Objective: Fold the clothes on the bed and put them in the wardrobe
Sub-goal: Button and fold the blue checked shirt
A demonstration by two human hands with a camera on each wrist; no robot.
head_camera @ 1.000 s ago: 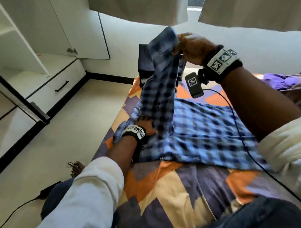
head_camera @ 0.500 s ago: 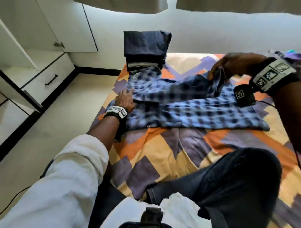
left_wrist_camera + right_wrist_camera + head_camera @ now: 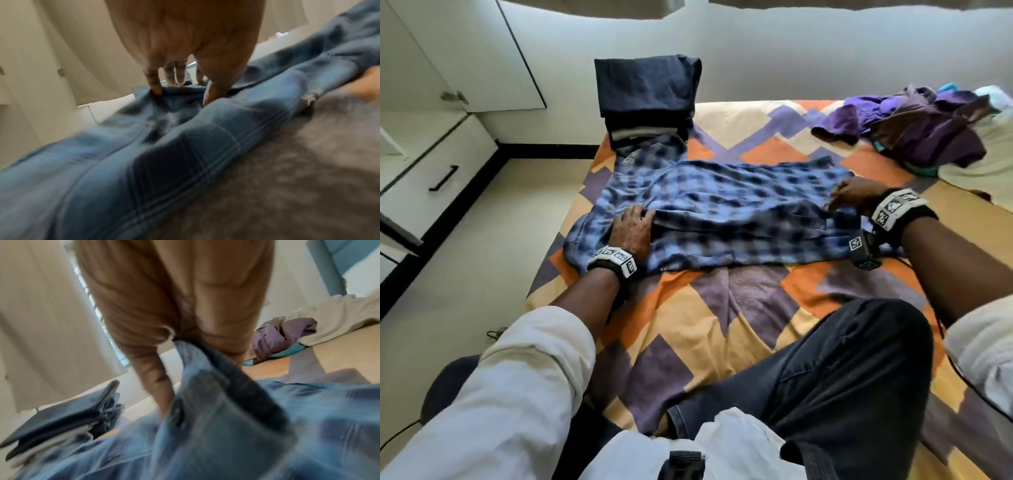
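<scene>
Bed with an orange, purple and cream patterned sheet, blue checked shirt spread flat across it, stack of folded dark clothes at its far edge, heap of purple clothes at far right

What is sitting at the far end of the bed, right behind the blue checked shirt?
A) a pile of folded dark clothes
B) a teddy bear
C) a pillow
A: a stack of folded dark clothes sits just beyond the blue checked shirt at the far edge of the bed.
</scene>
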